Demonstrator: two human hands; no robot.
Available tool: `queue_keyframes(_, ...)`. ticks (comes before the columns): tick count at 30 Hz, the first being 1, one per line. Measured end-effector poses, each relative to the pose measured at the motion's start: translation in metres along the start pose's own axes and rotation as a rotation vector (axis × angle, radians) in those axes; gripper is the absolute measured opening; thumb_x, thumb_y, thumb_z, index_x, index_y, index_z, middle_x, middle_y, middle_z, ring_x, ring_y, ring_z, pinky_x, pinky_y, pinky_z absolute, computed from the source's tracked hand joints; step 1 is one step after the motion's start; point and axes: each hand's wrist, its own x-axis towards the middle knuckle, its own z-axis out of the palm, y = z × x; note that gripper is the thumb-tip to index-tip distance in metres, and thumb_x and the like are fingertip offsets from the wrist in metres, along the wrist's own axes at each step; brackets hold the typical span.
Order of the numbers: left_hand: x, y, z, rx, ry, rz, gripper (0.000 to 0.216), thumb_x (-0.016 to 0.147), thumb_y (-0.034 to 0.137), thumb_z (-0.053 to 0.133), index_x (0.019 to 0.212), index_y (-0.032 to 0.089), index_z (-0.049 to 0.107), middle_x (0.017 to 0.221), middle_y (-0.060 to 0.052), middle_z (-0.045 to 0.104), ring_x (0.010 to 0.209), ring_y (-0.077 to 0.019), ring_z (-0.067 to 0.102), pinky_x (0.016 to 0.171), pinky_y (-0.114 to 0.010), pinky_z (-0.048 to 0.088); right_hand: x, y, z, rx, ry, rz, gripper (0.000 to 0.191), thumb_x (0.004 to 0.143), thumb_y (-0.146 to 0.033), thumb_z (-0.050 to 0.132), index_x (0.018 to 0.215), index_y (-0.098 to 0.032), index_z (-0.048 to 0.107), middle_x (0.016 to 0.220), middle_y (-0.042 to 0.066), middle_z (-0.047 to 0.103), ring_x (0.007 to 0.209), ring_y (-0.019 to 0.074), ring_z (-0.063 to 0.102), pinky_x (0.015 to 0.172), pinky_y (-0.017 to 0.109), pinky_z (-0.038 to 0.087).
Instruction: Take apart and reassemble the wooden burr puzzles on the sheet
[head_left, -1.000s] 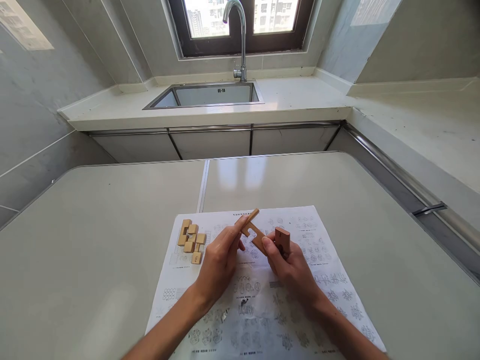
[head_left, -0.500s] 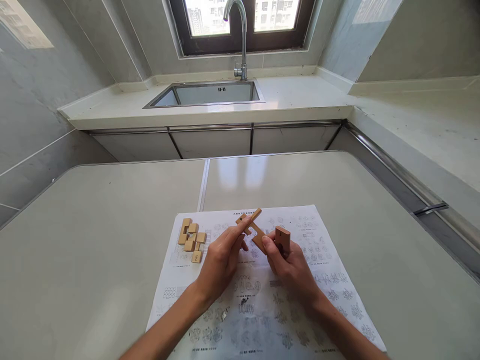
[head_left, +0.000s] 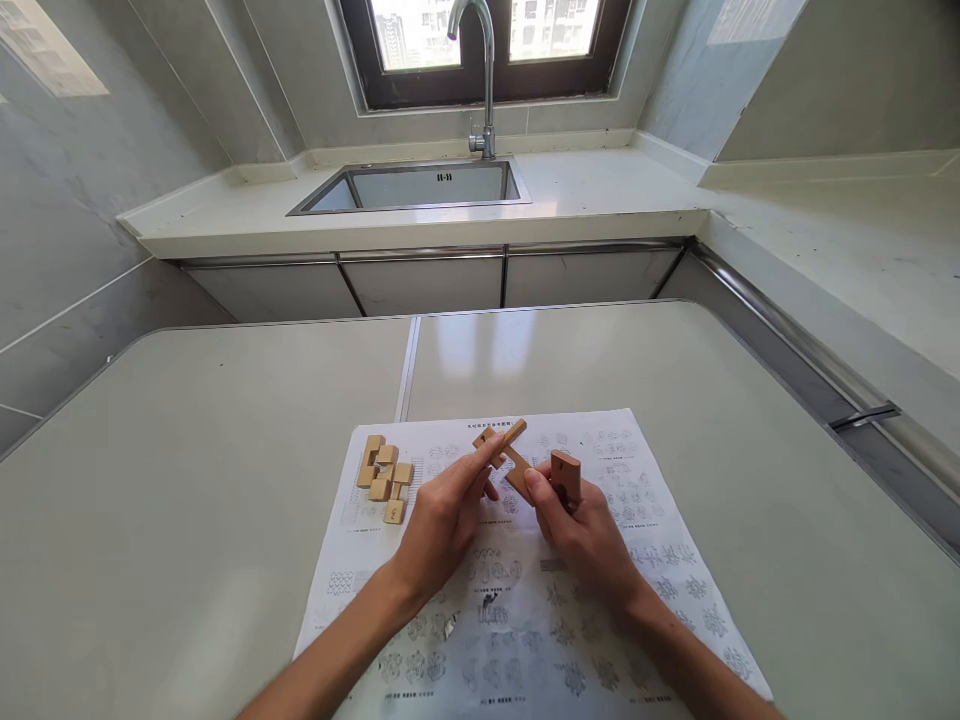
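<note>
My left hand (head_left: 445,510) is closed, its fingertips on a slim wooden puzzle piece (head_left: 515,432) that points up and away. That piece crosses a notched wooden puzzle piece (head_left: 519,477), whose near end my right hand (head_left: 585,535) pinches between thumb and finger. A second, thicker wooden block (head_left: 565,474) stands upright among the right hand's fingers. Both hands are raised over a printed sheet (head_left: 525,560) covered with small puzzle drawings. Left of them, several loose wooden puzzle pieces (head_left: 380,484) lie close together on the paper. My fingers partly hide where the held pieces meet.
The sheet lies on a pale table (head_left: 195,480) with a white seam (head_left: 407,370). Beyond the table's far edge are a counter (head_left: 600,185), a sink (head_left: 420,185) and a tap (head_left: 488,90) beneath a window. Another counter with a metal rail (head_left: 795,350) runs along the right.
</note>
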Motion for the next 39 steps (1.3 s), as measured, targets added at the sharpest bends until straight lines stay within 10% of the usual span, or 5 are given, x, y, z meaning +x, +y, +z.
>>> queue_keyframes(39, -0.012, 0.001, 0.008, 0.187, 0.045, 0.163, 0.017, 0.107, 0.015, 0.055, 0.122, 0.021, 0.053, 0.102, -0.009, 0.082, 0.083, -0.0216, 0.083, 0.072, -0.033, 0.069, -0.002, 0.001, 0.004, 0.118, -0.057, 0.024, 0.048, 0.103, -0.063, 0.054, 0.078, -0.025, 0.04, 0.06, -0.009, 0.032, 0.053, 0.0108, 0.028, 0.047, 0.026, 0.025)
